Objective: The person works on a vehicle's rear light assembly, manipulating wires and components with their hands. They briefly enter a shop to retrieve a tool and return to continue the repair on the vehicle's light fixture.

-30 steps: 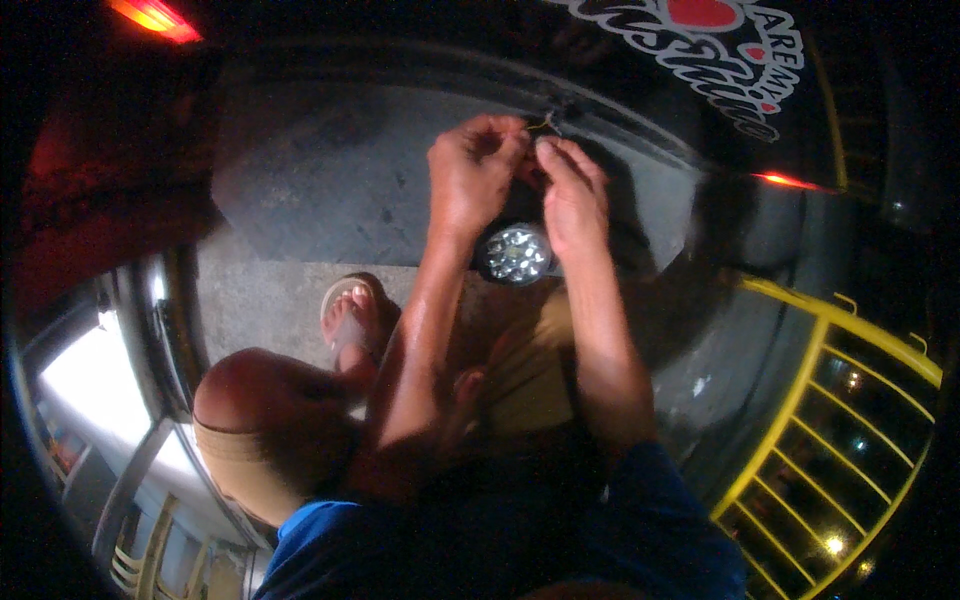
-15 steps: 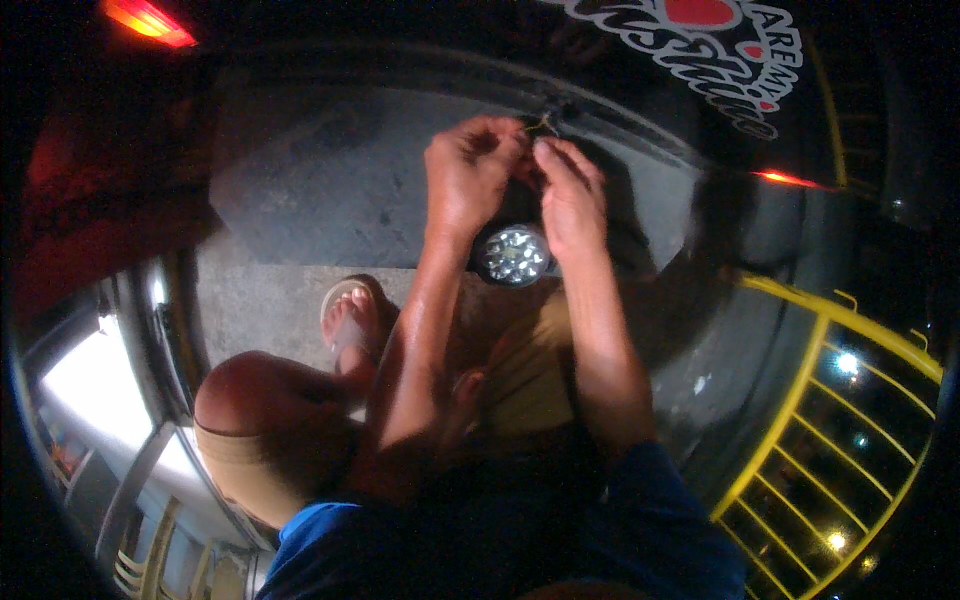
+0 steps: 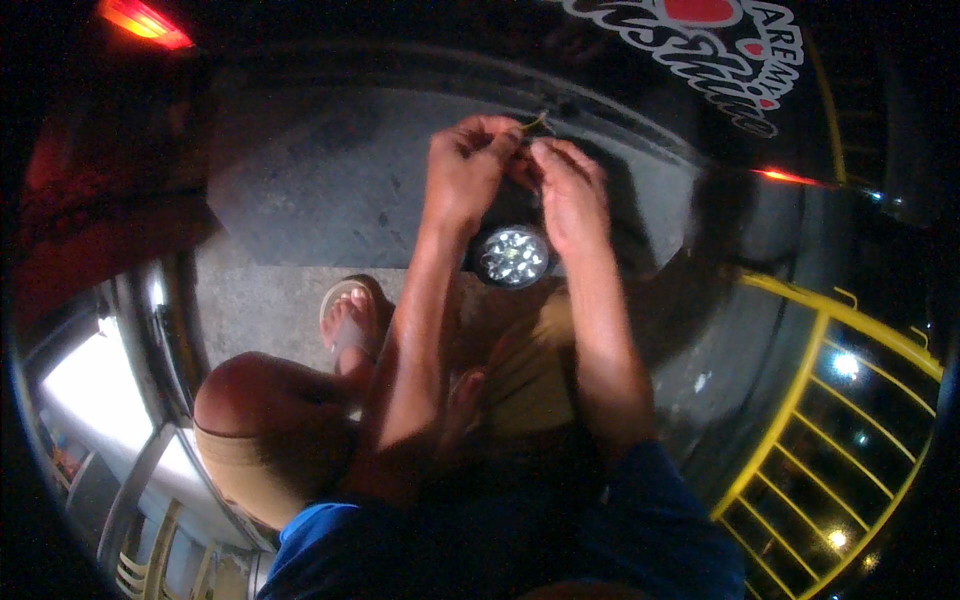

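Note:
Under the rear of a dark vehicle, both my hands are close together at the upper middle of the view. My left hand (image 3: 465, 170) is closed, thumb and fingertips pinching a thin yellow wire (image 3: 536, 123) that sticks out past them. Beside it my right hand (image 3: 573, 195) is also closed, its thumb and fingers pressed together near the wire. What lies between its fingertips is hidden. A round lamp (image 3: 513, 256) with several bright reflector cells faces up between my wrists. Its back and any cord on it cannot be made out.
A dark flat sheet (image 3: 310, 180) lies on the concrete floor (image 3: 265, 310). The dark vehicle carries a sticker (image 3: 720, 60) and a lit red tail light (image 3: 145, 25). A yellow railing (image 3: 790, 395) stands at the right. Chairs (image 3: 150, 550) are at the lower left.
The yellow wire now reaches a little farther up from my left fingertips. My left hand has tilted slightly, and my right hand has shifted barely. The lamp stays in place.

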### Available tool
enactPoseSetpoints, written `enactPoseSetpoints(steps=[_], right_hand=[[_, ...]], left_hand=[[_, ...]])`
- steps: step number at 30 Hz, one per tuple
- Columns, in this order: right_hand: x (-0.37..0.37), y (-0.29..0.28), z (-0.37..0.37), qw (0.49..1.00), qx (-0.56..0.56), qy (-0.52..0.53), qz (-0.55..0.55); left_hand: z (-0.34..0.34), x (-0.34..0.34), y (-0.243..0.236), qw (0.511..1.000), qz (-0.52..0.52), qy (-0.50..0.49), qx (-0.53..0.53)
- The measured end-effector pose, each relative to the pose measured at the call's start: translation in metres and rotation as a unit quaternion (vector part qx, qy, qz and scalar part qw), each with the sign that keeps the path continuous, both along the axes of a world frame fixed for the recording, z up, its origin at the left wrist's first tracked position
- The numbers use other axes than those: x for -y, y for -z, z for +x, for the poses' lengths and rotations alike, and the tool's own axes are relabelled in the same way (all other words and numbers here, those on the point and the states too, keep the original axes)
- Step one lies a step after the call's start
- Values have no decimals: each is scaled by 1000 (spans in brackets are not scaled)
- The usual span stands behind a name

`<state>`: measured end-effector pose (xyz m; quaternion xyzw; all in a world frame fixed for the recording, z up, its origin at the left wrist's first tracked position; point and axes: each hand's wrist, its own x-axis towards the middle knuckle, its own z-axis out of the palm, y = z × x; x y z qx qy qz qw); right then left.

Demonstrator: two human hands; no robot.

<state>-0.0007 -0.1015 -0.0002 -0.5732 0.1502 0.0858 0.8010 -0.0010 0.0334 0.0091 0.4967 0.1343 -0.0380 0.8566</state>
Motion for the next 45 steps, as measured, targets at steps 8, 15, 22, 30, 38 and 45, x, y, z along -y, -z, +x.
enactPoseSetpoints(steps=[8, 15, 22, 30, 38, 45], right_hand=[[4, -9, 5, 999, -19, -35, 7], [3, -13, 5, 999, -17, -31, 21], [4, -9, 6, 999, -29, -30, 27], [0, -12, 9, 999, -27, -21, 25], [-1, -10, 11, 1000, -19, -24, 3], [-7, -15, 12, 999, -17, 4, -37]], left_hand=[[0, -1, 5, 999, -35, 31, -6], [1, -1, 11, 999, -26, 31, -1], [2, -2, 7, 999, -25, 33, -1], [3, -2, 7, 999, -27, 30, -6], [1, -1, 14, 1000, -12, 21, -1], [4, 0, 19, 999, -27, 38, 21]])
